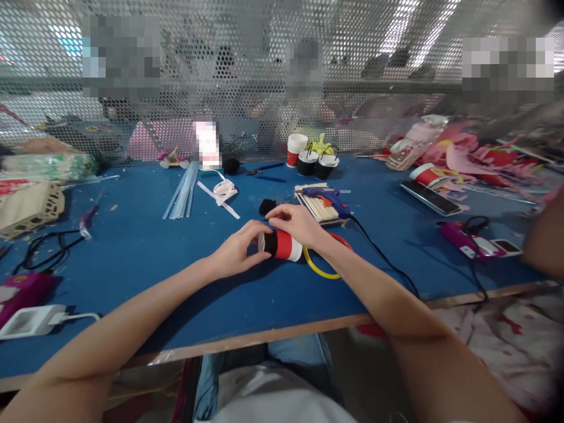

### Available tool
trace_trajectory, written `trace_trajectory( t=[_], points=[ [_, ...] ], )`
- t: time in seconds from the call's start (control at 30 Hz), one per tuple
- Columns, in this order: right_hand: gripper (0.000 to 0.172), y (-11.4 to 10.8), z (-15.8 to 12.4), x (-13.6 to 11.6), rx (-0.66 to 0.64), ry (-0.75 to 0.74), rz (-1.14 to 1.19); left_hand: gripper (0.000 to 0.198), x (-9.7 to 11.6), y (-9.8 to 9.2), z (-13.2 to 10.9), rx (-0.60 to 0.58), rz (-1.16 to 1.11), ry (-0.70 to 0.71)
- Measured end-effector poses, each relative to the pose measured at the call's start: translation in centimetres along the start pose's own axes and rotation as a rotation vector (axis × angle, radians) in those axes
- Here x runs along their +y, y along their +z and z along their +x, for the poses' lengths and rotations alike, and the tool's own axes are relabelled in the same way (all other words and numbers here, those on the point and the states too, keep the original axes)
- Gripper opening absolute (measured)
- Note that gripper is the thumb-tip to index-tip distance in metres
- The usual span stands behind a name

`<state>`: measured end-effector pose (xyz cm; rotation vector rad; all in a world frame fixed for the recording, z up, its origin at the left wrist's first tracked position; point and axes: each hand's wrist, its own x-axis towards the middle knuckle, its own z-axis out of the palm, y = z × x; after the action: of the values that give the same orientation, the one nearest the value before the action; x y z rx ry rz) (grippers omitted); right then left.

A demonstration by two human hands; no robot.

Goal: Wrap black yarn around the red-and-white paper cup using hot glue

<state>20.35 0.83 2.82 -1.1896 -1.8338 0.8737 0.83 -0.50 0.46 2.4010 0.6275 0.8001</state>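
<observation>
A paper cup with black, red and white bands lies tipped on its side on the blue table. My left hand grips its dark end, thumb below and fingers above. Over the cup, my right hand has thumb and fingertips pinched together; whatever they hold is too small to make out. A black fuzzy ball sits just behind these fingertips. Behind my right hand, a blue glue gun rests on a bundle of wooden sticks. A yellow and red ring lies partly hidden under my right forearm.
Decorated cups stand at the back by the perforated metal screen. Clear glue sticks and white ribbon lie left of centre. To the right are a phone and a purple device; a white adapter is front left.
</observation>
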Motion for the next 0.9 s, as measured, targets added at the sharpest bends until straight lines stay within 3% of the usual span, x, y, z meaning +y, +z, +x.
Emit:
trace_trajectory(
  t=[0.37,0.57,0.8,0.9],
  points=[
    [0.02,0.0,0.0,-0.1,-0.019,-0.023,0.041,0.051,0.7,-0.2,0.1,-0.087,0.14,0.028],
    [0.021,0.0,0.3,0.3,-0.031,0.004,0.035,0.048,0.7,-0.2,0.1,-0.085,0.145,0.005],
    [0.017,-2.1,0.5,0.1,0.14,-0.057,-0.136,0.048,0.8,-0.2,0.0,-0.089,0.109,-0.036],
    [0.021,-3.1,0.0,-1.0,0.12,-0.078,-0.194,0.048,0.6,-0.3,0.0,-0.071,0.123,-0.03]
  ],
)
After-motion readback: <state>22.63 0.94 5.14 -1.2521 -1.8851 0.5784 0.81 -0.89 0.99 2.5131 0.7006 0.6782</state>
